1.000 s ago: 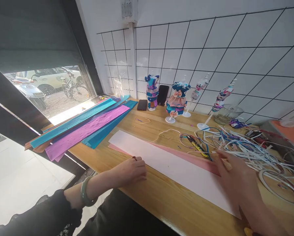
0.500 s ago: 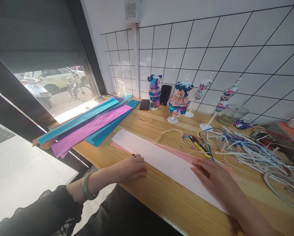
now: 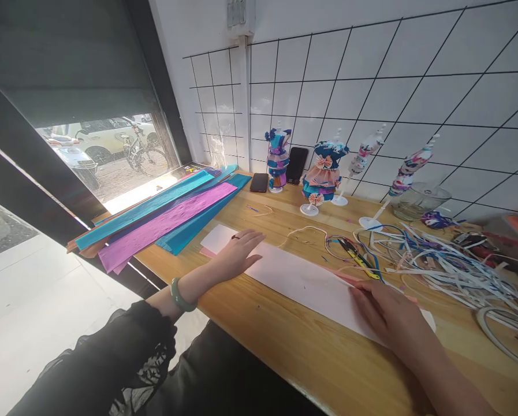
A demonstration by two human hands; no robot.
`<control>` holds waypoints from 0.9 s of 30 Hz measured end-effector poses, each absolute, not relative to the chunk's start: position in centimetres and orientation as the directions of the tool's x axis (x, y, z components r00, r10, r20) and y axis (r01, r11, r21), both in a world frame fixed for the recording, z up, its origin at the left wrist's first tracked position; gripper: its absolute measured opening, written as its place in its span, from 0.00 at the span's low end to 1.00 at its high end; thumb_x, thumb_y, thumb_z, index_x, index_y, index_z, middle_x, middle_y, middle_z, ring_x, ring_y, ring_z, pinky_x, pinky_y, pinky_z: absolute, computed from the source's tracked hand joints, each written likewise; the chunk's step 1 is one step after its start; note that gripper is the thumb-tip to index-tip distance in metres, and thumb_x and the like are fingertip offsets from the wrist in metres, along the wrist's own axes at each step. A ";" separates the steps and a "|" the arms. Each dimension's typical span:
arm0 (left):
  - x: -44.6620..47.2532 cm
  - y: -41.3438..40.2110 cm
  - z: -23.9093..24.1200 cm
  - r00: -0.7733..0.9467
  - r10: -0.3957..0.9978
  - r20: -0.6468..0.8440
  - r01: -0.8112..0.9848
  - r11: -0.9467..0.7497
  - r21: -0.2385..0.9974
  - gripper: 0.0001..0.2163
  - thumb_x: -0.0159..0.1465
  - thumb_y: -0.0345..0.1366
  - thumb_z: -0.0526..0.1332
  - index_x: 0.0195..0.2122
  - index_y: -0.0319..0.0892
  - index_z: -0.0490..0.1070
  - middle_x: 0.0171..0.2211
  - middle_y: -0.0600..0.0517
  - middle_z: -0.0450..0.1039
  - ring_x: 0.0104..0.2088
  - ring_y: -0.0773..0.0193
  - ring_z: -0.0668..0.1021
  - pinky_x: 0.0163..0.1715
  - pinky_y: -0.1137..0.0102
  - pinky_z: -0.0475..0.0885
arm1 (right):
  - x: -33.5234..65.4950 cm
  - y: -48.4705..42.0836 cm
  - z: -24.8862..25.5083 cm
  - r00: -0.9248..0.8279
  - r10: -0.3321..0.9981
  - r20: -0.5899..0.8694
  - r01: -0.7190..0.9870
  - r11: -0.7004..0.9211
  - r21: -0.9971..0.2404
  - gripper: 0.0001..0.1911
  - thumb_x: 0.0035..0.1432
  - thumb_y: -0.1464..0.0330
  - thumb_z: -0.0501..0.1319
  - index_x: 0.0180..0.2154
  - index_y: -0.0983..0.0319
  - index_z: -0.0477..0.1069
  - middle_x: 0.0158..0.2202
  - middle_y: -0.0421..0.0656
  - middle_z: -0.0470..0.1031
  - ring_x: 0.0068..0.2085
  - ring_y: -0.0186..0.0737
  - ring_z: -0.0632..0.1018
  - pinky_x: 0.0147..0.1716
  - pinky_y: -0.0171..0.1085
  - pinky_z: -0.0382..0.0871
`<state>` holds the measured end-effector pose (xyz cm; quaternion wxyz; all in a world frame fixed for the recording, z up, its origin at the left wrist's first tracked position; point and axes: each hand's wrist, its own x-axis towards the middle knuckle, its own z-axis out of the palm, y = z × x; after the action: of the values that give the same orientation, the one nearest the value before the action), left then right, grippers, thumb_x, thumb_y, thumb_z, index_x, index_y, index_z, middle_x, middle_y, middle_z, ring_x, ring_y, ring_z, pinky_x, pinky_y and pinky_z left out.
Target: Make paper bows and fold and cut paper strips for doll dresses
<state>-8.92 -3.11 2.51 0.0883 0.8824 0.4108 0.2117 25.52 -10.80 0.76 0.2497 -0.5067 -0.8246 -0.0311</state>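
A long white paper sheet [image 3: 297, 278] lies on the wooden table [image 3: 310, 358] over a pink sheet [image 3: 207, 252] that peeks out along its edges. My left hand [image 3: 238, 249] lies flat on the left end of the white sheet, fingers stretched out; it wears a ring and a green bangle [image 3: 179, 293]. My right hand [image 3: 391, 315] rests palm down on the right part of the same sheet, fingers spread. Neither hand holds anything.
Folded blue and purple crepe papers [image 3: 163, 216] lie at the left by the window. Small dress mannequins [image 3: 321, 173] and two phones [image 3: 259, 182] stand by the tiled wall. A tangle of paper strips [image 3: 440, 263], small yellow scissors [image 3: 354, 253] and a tape ring [image 3: 505, 338] lie at the right.
My left hand moved up from the table's edge onto the left end of the white sheet. My right hand came back from the strips and settled flat on the sheet.
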 end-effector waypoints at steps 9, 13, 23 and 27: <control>-8.5 0.6 2.6 0.623 0.751 0.219 0.683 -0.658 0.316 0.14 0.66 0.40 0.48 0.37 0.42 0.73 0.35 0.47 0.72 0.40 0.59 0.71 0.45 0.62 0.63 | 25.6 -10.7 1.0 -0.308 0.857 0.412 0.883 0.419 -0.210 0.13 0.62 0.63 0.49 0.43 0.59 0.68 0.39 0.47 0.78 0.37 0.44 0.78 0.34 0.40 0.71; -8.8 1.8 3.5 0.610 0.755 0.240 0.700 -0.656 0.282 0.13 0.66 0.40 0.49 0.36 0.43 0.73 0.35 0.48 0.72 0.40 0.60 0.71 0.45 0.63 0.63 | 26.0 -10.7 0.8 -0.256 0.877 0.406 0.911 0.359 -0.202 0.14 0.62 0.62 0.49 0.45 0.59 0.67 0.38 0.47 0.78 0.36 0.44 0.79 0.32 0.39 0.71; -8.8 4.0 3.2 0.515 0.827 0.227 0.826 -0.550 0.128 0.07 0.61 0.34 0.57 0.38 0.43 0.73 0.44 0.45 0.69 0.52 0.52 0.66 0.51 0.56 0.57 | 28.2 -9.2 -1.3 -0.331 0.793 0.512 0.890 0.443 -0.109 0.14 0.60 0.64 0.53 0.41 0.61 0.72 0.40 0.49 0.76 0.43 0.47 0.75 0.43 0.47 0.69; -6.8 0.9 2.9 0.613 0.749 0.253 0.730 -0.659 0.181 0.09 0.61 0.37 0.58 0.40 0.43 0.72 0.49 0.45 0.66 0.54 0.53 0.64 0.51 0.58 0.59 | 26.5 -10.0 0.0 -0.419 0.758 0.501 0.838 0.535 -0.109 0.12 0.60 0.64 0.54 0.41 0.60 0.73 0.41 0.49 0.75 0.45 0.46 0.74 0.44 0.47 0.68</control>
<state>-6.76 0.86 2.92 0.0299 0.8975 0.4119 0.1548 26.49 -10.02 -0.04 0.2537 -0.4757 -0.8385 -0.0790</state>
